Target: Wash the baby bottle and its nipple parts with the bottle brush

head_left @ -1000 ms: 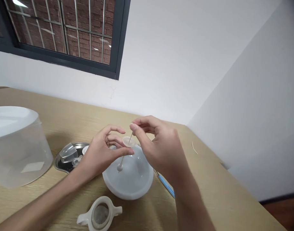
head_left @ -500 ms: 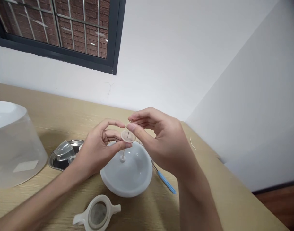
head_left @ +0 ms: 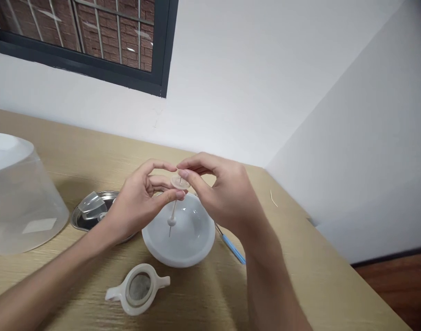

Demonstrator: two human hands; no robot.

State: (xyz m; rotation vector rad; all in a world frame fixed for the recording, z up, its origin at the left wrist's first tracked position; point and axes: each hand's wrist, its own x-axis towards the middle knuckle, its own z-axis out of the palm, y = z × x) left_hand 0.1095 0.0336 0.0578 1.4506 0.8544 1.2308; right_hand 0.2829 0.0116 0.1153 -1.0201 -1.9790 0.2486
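Observation:
My left hand (head_left: 138, 202) pinches a small translucent disc (head_left: 180, 183) between thumb and fingers, held above a white bowl (head_left: 179, 236). A thin pin (head_left: 173, 214) passes through the disc, with a small white bead on its lower part hanging over the bowl. My right hand (head_left: 217, 193) pinches the top of the pin just above the disc. Both hands meet over the bowl's far rim.
A steel dish (head_left: 89, 215) with small clear parts lies left of the bowl. A large translucent tub (head_left: 17, 202) stands at far left. A white strainer with handles (head_left: 139, 288) lies in front. A blue-handled tool (head_left: 233, 248) pokes out right of the bowl. Wooden table (head_left: 317, 266), wall corner behind.
The pin has slid further down through the disc, so the bead hangs lower over the bowl. The view has tilted slightly, with both hands sitting a little higher in the picture.

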